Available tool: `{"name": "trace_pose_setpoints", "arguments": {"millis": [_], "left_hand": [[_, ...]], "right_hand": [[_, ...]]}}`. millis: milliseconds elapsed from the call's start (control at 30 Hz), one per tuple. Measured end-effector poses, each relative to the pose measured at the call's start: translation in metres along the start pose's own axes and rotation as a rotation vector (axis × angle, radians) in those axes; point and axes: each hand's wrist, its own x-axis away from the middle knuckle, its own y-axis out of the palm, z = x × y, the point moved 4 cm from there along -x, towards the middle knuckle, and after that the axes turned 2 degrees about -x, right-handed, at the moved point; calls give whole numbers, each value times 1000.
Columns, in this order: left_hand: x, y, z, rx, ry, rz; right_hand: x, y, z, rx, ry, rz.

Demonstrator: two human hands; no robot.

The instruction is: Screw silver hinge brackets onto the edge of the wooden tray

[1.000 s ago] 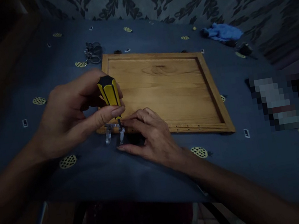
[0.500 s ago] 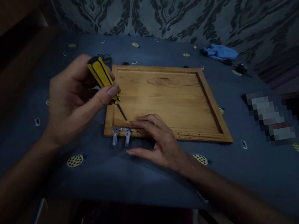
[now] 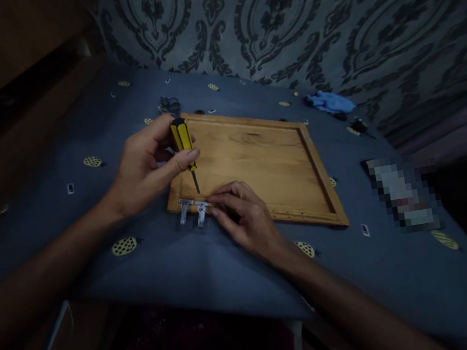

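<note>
A screwdriver (image 3: pixel 182 137) with a yellow and black handle is gripped in my left hand (image 3: pixel 143 162). Its shaft points down, and the tip is just above the near left edge of a wooden framed panel (image 3: pixel 251 151). Two silver metal hinges (image 3: pixel 201 212) sit side by side on that edge, their arms sticking out over the front. My right hand (image 3: pixel 249 217) rests at the same edge, thumb and fingers pinched together at the right end of the nearer hinge. Its fingertips partly cover what they press on. Several small dark holes run along the frame's near edge.
The panel lies on a blue cloth (image 3: pixel 179 278) printed with pineapples. Dark metal pieces (image 3: pixel 169 104) lie behind it. A crumpled blue item (image 3: pixel 331 102) and a black object (image 3: pixel 358 125) are at the back right. A blurred-out item (image 3: pixel 402 192) lies right; patterned wall behind.
My left hand has brought the screwdriver lower and more upright, closer to the hinges. My right thumb has closed toward the fingers at the hinge. The view has shifted slightly.
</note>
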Motion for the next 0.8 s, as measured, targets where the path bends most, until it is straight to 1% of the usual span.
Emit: {"name": "trace_pose_setpoints", "arguments": {"millis": [167, 300, 400, 500, 567, 667, 800], "left_hand": [[1, 2, -4, -1, -1, -6], [1, 1, 2, 22, 0, -32], [2, 0, 6, 11, -30, -34], [4, 0, 8, 6, -45, -63], [4, 1, 9, 9, -44, -81], [3, 0, 10, 14, -43, -92], [1, -1, 13, 37, -43, -93]], "right_hand": [[-1, 1, -1, 20, -11, -10], [-1, 2, -2, 36, -14, -12], [-1, 2, -3, 46, -16, -10], [0, 2, -4, 50, -29, -12], [1, 1, -6, 47, -61, -33], [4, 0, -10, 72, -98, -111], [5, 1, -13, 104, -85, -160]]}}
